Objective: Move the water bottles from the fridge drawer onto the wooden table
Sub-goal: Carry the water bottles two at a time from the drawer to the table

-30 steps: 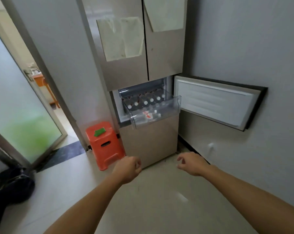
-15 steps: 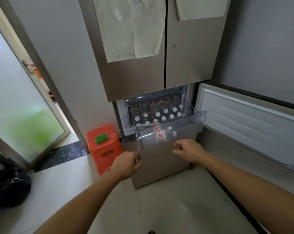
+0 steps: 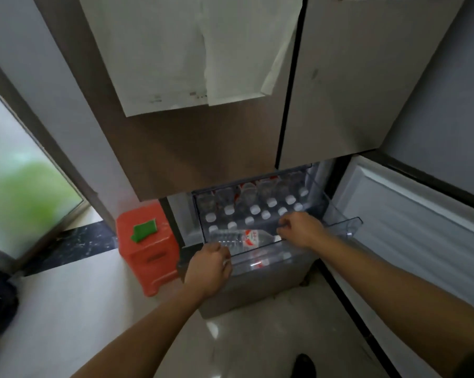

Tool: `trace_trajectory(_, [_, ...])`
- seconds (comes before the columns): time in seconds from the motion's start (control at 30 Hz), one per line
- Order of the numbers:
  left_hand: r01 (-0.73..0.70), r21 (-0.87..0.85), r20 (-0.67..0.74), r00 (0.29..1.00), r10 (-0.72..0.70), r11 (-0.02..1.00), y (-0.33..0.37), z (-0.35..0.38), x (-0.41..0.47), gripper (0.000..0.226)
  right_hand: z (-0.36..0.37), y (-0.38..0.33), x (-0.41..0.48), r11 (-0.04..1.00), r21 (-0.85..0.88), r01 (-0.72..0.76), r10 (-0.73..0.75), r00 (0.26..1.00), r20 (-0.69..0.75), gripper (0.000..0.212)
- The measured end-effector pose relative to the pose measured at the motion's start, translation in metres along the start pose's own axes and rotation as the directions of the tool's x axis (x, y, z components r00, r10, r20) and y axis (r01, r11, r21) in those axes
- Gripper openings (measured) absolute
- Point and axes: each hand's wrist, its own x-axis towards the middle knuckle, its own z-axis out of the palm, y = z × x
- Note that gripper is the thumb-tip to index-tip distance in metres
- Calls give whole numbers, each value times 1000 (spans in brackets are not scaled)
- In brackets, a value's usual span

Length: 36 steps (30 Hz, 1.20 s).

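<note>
The clear plastic fridge drawer (image 3: 347,227) stands pulled out below the fridge doors. Several upright water bottles (image 3: 254,210) with white caps fill it. One more water bottle (image 3: 238,238) with a red and white label lies on its side along the drawer's front. My right hand (image 3: 302,230) hovers over the drawer's front right part, fingers loosely curled down just right of the lying bottle's cap, holding nothing. My left hand (image 3: 208,268) is curled into a fist against the drawer's front left corner. I cannot tell whether it grips the rim. The wooden table is out of view.
The open lower fridge door (image 3: 421,222) juts out on the right. An orange plastic stool (image 3: 148,257) with a green cloth on top stands left of the fridge. A frosted glass door (image 3: 20,192) is at far left. Papers (image 3: 192,50) hang on the upper fridge door.
I have stepped much closer to the fridge. Both hands rose from floor height to the drawer; the right went from below the drawer's front to above the bottles, the left to its front left corner.
</note>
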Motion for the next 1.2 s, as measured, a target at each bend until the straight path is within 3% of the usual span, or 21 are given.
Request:
trace_trajectory(0.13, [100, -29, -44, 994, -101, 995, 5, 21, 12, 17, 18, 12, 62, 997, -53, 48, -40, 988, 149, 21])
trace_trajectory(0.23, [177, -54, -95, 979, -182, 983, 11, 28, 19, 17, 39, 21, 106, 1000, 29, 7, -19, 907, 421, 27])
trace_trajectory(0.3, [226, -47, -132, 964, -231, 973, 16, 29, 22, 20, 46, 25, 123, 969, 169, -182, 40, 785, 619, 34])
trace_trajectory(0.4, [306, -28, -147, 940, -307, 951, 21, 30, 23, 30, 47, 32, 133, 741, 321, -590, 14, 492, 871, 37])
trace_trajectory(0.43, [332, -34, -133, 933, -334, 943, 22, 31, 23, 33, 52, 37, 138, 706, 335, -624, -6, 468, 884, 43])
trace_trajectory(0.47, [356, -38, -117, 926, -358, 934, 23, 31, 22, 35, 56, 40, 144, 716, 349, -605, 0, 499, 866, 49])
trace_trajectory(0.5, [371, -36, -106, 922, -373, 928, 24, 31, 23, 35, 58, 42, 148, 733, 388, -559, 10, 578, 816, 54])
trace_trajectory(0.6, [390, -12, -65, 918, -390, 921, 24, 26, 29, 29, 49, 42, 157, 744, 526, -411, -9, 782, 624, 46])
trace_trajectory(0.7, [400, 11, 20, 916, -400, 916, 23, 22, 45, 17, 23, 43, 153, 776, 585, -236, -102, 868, 486, 34])
trace_trajectory(0.8, [367, 30, 162, 916, -367, 930, 26, 26, 74, 21, -4, 61, 144, 774, 621, -122, -87, 951, 296, 28])
trace_trajectory(0.9, [326, 57, 308, 893, -327, 944, 34, 42, 110, 30, -32, 94, 137, 800, 600, 3, -65, 994, 83, 33])
trace_trajectory(1.0, [240, 22, 479, 850, -221, 971, 50, 59, 148, 41, -62, 124, 123, 862, 507, -9, -2, 1000, 22, 32])
trace_trajectory(1.1, [149, -12, 669, 736, -103, 989, 65, 82, 177, 50, -80, 141, 107, 924, 381, -1, 32, 997, -74, 34])
trace_trajectory(1.2, [67, 26, 777, 626, -62, 997, 73, 106, 194, 38, -85, 147, 95, 968, 251, -25, 56, 992, -117, 35])
